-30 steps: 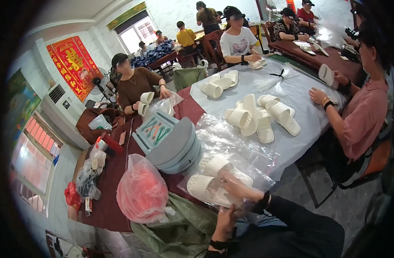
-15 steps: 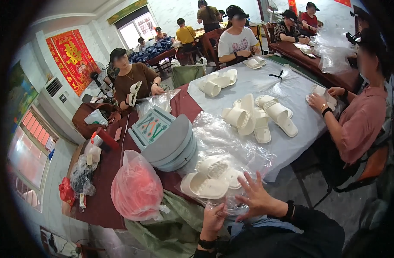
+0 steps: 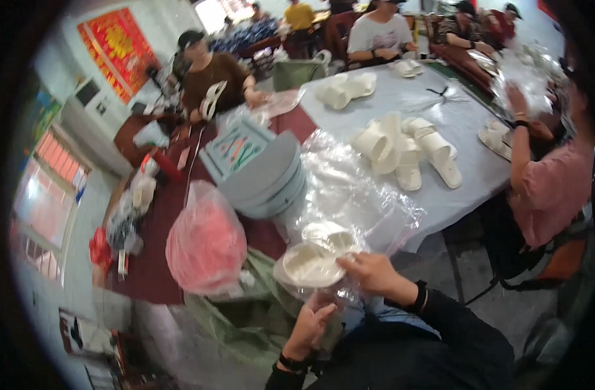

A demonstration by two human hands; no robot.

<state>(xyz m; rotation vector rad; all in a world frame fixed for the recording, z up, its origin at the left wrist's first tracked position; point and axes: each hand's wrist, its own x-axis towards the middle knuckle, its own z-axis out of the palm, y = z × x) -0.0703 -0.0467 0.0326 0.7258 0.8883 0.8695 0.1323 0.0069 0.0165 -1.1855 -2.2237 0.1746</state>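
Observation:
A pair of white slippers lies at the table's near edge: the nearer slipper [image 3: 304,273] with its strap side to the left, the other slipper [image 3: 326,233] just behind. Closed over their right-hand ends is my right hand [image 3: 374,274], fingers bent around the nearer slipper. Below them, my left hand [image 3: 310,327] is closed on a clear plastic bag [image 3: 333,300], whose film shows between my hands and under the slippers. Motion blurs the exact grip.
Behind the slippers spreads more clear film [image 3: 356,188]. Grey-blue stacked trays [image 3: 258,175] and a pink-filled bag [image 3: 206,247] stand left, above green cloth [image 3: 245,325]. More white slippers [image 3: 411,153] lie on the white-covered table [image 3: 469,123]. Co-workers sit around; one at right [image 3: 544,188] raises clear bags.
My right hand, spread open before, has closed on the slippers' right end. My left hand shifted slightly left. The co-worker at right has put slippers down and reached up to the clear bags.

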